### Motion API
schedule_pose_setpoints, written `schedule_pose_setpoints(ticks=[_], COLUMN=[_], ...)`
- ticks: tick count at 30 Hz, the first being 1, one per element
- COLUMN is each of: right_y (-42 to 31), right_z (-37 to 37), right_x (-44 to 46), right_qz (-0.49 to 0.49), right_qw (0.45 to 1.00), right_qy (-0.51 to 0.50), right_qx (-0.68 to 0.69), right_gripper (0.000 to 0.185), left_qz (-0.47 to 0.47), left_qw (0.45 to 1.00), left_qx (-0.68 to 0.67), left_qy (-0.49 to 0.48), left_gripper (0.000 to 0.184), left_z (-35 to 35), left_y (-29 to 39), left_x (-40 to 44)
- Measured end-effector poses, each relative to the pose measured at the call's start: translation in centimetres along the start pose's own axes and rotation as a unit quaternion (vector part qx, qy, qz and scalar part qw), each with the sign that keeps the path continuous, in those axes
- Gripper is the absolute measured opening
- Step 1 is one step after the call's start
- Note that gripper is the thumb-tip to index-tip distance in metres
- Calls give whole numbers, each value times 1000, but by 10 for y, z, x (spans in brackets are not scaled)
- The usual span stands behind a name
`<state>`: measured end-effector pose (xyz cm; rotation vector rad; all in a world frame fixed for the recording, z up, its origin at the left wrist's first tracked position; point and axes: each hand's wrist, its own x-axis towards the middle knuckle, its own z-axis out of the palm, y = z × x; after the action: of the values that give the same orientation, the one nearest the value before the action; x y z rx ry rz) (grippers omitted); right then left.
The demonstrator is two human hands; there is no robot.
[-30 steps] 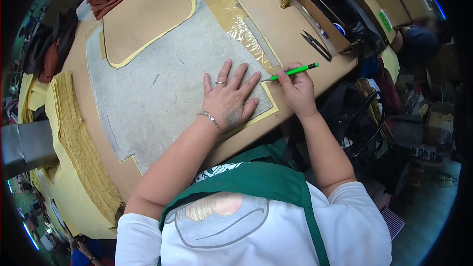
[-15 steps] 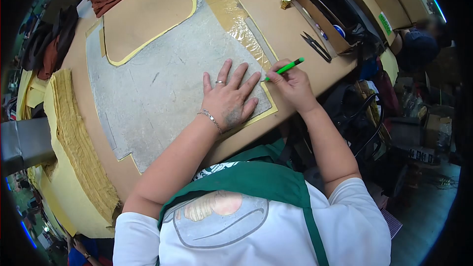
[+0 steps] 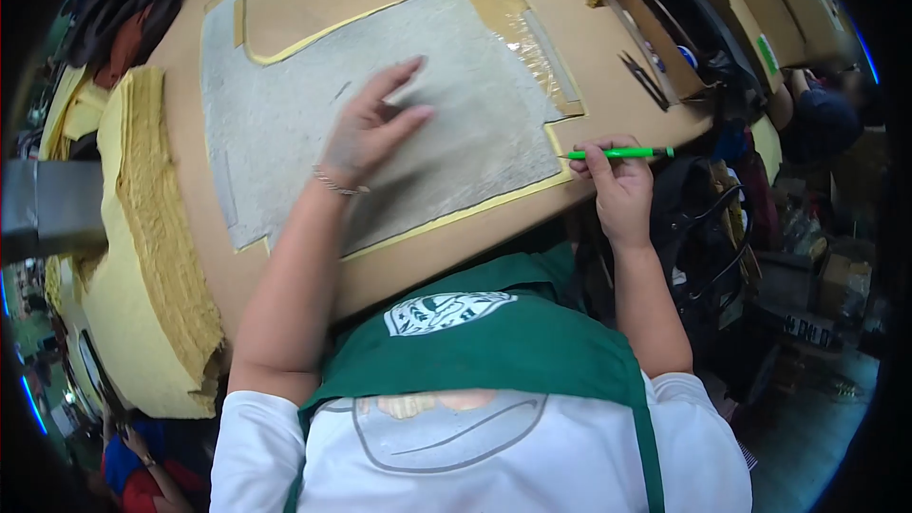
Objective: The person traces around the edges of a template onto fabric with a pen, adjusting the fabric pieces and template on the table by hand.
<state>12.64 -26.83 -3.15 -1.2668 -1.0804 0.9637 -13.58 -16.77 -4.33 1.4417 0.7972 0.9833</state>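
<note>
Pencil (image 3: 636,153) pinched in right grip (image 3: 622,185); left grip (image 3: 366,133) spread, hovering over grey sheet (image 3: 484,76)

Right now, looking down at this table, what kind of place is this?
Probably a workshop where sheet material gets marked and cut. You can see a flat grey cut-out sheet, a slim green pencil or pen in the right hand, and a thick stack of ragged yellow sheets.
</note>
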Motion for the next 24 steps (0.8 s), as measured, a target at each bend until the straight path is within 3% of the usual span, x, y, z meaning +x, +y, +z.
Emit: schedule_pose_setpoints(ticks=[2, 4, 5, 7, 8, 11, 14, 16, 18, 21, 24], right_y=[-4, -8, -8, -11, -9, 0, 13, 40, 45, 36, 23], right_z=[15, 33, 38, 31, 27, 0, -1, -3, 2, 11, 10], right_x=[-14, -23, -22, -4, 13, 77, 114, 126, 129, 125, 120], right_qz=[2, -9, -78, -63, -29, 6, 28, -52, -17, 38, 75], right_qw=[999, 998, 994, 989, 995, 986, 899, 853, 874, 908, 945], right_qy=[-31, -62, -64, -40, 10, -12, 6, 34, 25, 31, 11], right_qx=[23, 24, -48, -129, -91, -169, -437, -518, -485, -416, -317], right_gripper=[9, 7, 6, 11, 15, 22, 26, 29, 31, 32, 33], left_qz=[-17, -78, -109, -156, -175, -146, -148, -156, -155, -228, -169], left_qw=[957, 919, 895, 897, 894, 903, 876, 860, 856, 865, 873], left_qx=[287, 378, 420, 356, 319, 242, 278, 287, 265, 226, 70], left_qy=[27, 77, 102, 209, 260, 324, 366, 392, 416, 385, 451], left_gripper=[48, 48, 48, 47, 47, 49, 53, 53, 50, 42, 31], left_z=[-47, -84, -100, -131, -140, -149, -152, -146, -149, -158, -153], left_y=[26, 39, 44, 43, 40, 27, 22, 15, 9, 12, 14], left_x=[-29, -66, -84, -119, -134, -156, -154, -147, -141, -132, -126])
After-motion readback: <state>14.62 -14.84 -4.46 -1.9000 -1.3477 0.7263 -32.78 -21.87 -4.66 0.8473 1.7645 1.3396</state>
